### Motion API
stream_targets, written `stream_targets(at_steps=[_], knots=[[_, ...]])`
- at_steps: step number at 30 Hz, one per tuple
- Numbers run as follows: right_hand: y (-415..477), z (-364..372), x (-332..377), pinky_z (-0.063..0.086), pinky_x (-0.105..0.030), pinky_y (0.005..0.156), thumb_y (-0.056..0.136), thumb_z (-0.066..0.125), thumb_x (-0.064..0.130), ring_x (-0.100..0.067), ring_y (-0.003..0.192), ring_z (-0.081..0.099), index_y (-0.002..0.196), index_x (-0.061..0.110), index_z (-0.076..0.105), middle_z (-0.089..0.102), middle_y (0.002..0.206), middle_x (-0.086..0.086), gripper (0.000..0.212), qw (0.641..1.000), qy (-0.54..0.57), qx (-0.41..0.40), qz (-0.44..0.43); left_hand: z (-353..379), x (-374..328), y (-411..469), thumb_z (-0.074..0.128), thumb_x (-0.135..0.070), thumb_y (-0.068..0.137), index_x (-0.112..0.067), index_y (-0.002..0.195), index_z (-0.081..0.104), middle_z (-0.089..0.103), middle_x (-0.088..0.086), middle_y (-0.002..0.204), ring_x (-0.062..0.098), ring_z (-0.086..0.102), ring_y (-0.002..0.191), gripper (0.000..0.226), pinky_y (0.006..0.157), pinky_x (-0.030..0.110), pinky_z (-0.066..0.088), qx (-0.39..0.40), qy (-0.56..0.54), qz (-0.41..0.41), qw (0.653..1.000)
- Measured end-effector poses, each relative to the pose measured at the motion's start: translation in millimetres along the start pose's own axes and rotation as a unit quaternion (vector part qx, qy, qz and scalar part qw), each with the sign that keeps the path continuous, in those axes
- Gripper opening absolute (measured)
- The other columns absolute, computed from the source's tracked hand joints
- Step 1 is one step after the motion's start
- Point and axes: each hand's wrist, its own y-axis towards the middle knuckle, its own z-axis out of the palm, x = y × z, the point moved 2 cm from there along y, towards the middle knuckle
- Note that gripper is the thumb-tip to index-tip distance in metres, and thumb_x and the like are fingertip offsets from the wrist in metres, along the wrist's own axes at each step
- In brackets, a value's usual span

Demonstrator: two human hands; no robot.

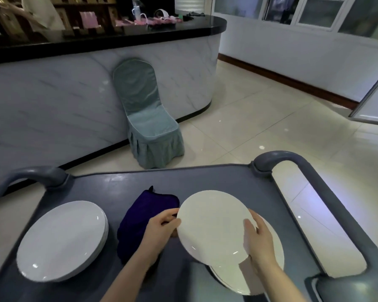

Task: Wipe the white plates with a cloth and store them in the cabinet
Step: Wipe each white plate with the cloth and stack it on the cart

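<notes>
Grey cart top [122, 184] fills the lower part of my feed, with two curved handles at its far corners, one far left [37, 173] of the grip and one far right [282, 158]. Beyond it I see pale floor tiles [260, 118], a marble-fronted counter [52, 101] with a black top, and one chair [148, 123] in a teal cover against it.

Both hands hold a single white plate [212, 225], tilted and raised off the cart. My left hand [162, 227] grips its left rim, thumb on top and fingers curled at the edge. My right hand [260, 238] clasps the right rim, thumb lying on the plate's face and the other fingers hidden behind it.

Directly beneath the grip sits a stack of white plates [231, 284], mostly covered by the held plate and my right forearm. I can see layered rims, but cannot count them.

One dark purple cloth [138, 216] lies crumpled on the cart just left of the grip. My left hand is over its near right edge, and I cannot tell whether it touches.

Further left of the grip, past the cloth, is a second stack [61, 240] of white plates, well apart from the hands. Several rims show, though the number is unclear.

So: one plate in hand, two stacks, one cloth.
</notes>
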Motion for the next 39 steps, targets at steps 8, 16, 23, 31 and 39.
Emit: stream_targets(at_steps=[8, 16, 23, 31, 39], knots=[[9.6, 16.0, 1.7, 0.055, -0.036, 0.086, 0.098, 0.052, 0.021, -0.014, 0.099, 0.07, 0.116, 0.038, 0.07, 0.074, 0.108, 0.012, 0.03, 0.998, 0.03, -0.04, 0.036, -39.9, 25.3, 40.5, 0.069, -0.018, 0.089, -0.026, 0.119, 0.065, 0.065, -0.011, 0.104, 0.004, 0.059, 0.097, 0.031, 0.093, 0.029, 0.052, -0.072, 0.256, 0.077, 0.961], [13.9, 25.5, -7.1, 0.058, -0.042, 0.084, 0.092, 0.063, 0.029, -0.019, 0.089, 0.073, 0.098, 0.038, 0.075, 0.077, 0.097, 0.011, 0.016, 0.997, 0.011, -0.056, 0.058, -45.8, 60.1, 63.4, 0.063, -0.037, 0.09, -0.026, 0.105, 0.06, 0.048, -0.011, 0.114, 0.007, 0.044, 0.105, 0.019, 0.079, 0.024, 0.036, -0.004, 0.534, 0.14, 0.834], [13.2, 41.5, -3.3, 0.058, -0.04, 0.081, 0.095, 0.057, 0.031, -0.023, 0.088, 0.072, 0.089, 0.036, 0.076, 0.076, 0.087, 0.009, 0.02, 0.998, -0.023, -0.04, 0.049, -71.1, 24.1, 54.4, 0.049, -0.031, 0.1, -0.029, 0.085, 0.051, 0.054, -0.006, 0.079, 0.009, 0.048, 0.071, 0.015, 0.064, 0.026, 0.039, -0.103, 0.035, -0.01, 0.994], [10.0, 70.6, 4.7, 0.054, -0.038, 0.083, 0.096, 0.058, 0.023, -0.023, 0.087, 0.069, 0.09, 0.019, 0.075, 0.076, 0.096, -0.004, 0.019, 0.999, 0.006, 0.003, 0.046, -48.5, -33.4, -4.0, 0.052, -0.037, 0.081, -0.023, 0.071, 0.055, 0.065, -0.002, 0.081, 0.016, 0.063, 0.083, 0.018, 0.081, 0.022, 0.047, 0.233, 0.048, 0.059, 0.97], [0.8, 81.6, 20.8, 0.054, -0.033, 0.076, 0.098, 0.058, 0.019, -0.018, 0.089, 0.072, 0.095, 0.019, 0.075, 0.078, 0.093, 0.003, 0.018, 0.996, 0.077, 0.031, 0.043, -35.0, -15.4, -4.8, 0.043, -0.054, 0.096, -0.032, 0.154, 0.019, 0.004, -0.018, 0.159, 0.008, -0.004, 0.149, 0.065, 0.123, 0.034, 0.001, 0.011, 0.489, 0.202, 0.848]])
